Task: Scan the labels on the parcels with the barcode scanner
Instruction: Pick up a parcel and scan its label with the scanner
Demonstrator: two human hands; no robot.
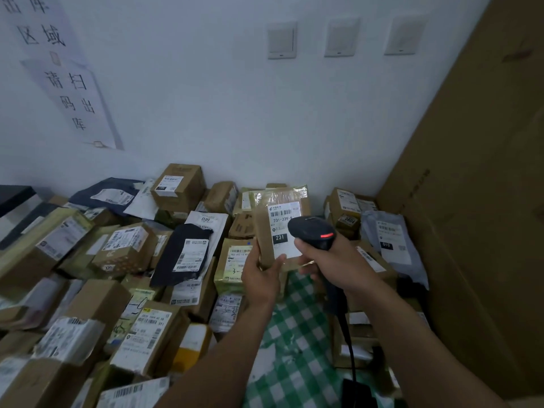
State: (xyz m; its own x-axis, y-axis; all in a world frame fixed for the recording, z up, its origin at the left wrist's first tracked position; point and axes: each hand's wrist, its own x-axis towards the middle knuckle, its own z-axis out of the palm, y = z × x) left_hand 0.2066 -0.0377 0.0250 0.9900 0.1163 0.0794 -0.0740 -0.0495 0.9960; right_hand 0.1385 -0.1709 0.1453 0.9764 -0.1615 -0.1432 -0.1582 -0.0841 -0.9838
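In the head view, the left hand [260, 278] grips the lower end of a brown parcel [263, 231], holding it upright above the heap of parcels [126, 248] – long axis vertical, label [282, 223] turned toward the person, probably to give the barcode a clear face. The right hand [326, 262] is wrapped round the barcode scanner [310, 228] – its head sits just in front of the label's right edge, seemingly aimed up-left at it, over the green-checked desk [297, 325]

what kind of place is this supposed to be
Probably a parcel depot or pickup room: labelled parcels heaped by the wall, paper signs taped up, and the right hand aiming a barcode scanner at a held parcel.
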